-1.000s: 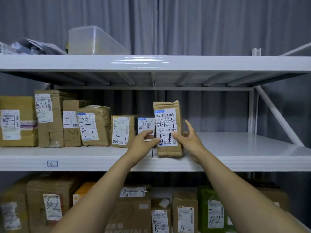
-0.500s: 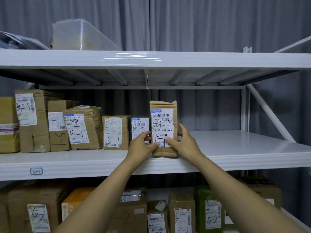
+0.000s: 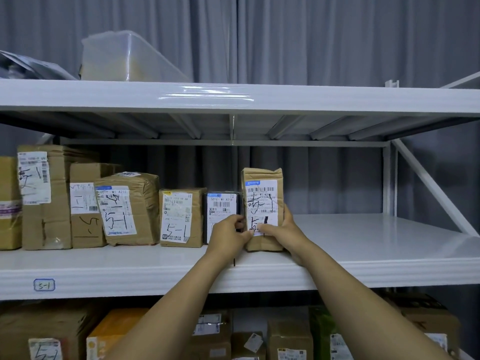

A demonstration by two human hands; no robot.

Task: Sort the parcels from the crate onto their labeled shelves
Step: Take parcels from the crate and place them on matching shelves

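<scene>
Both hands (image 3: 231, 236) (image 3: 283, 233) grip upright parcel (image 3: 262, 188) on 5-1 shelf (image 3: 130, 266).

The white middle shelf (image 3: 363, 258), with a tag (image 3: 44, 285) reading 5-1 on its front edge, carries a row of brown boxes (image 3: 145, 203), a dark box (image 3: 220, 209) and, upright at the right end, a tall parcel (image 3: 262, 178). The top shelf (image 3: 337, 100) bears a clear bin (image 3: 124, 58) and what may be a grey bag (image 3: 26, 66).

White painted metal shelves (image 3: 337, 100): smooth, glossy, light streaks along the upper one.
Tall brown paper-wrapped parcel (image 3: 262, 178): matt kraft, creased. Its white paper label (image 3: 262, 196): smooth.
Brown cardboard boxes (image 3: 49, 209): matt, dented, taped.
Grey cloth curtain (image 3: 311, 35): matt, pleated.
Translucent plastic bin (image 3: 124, 58): shiny.
</scene>
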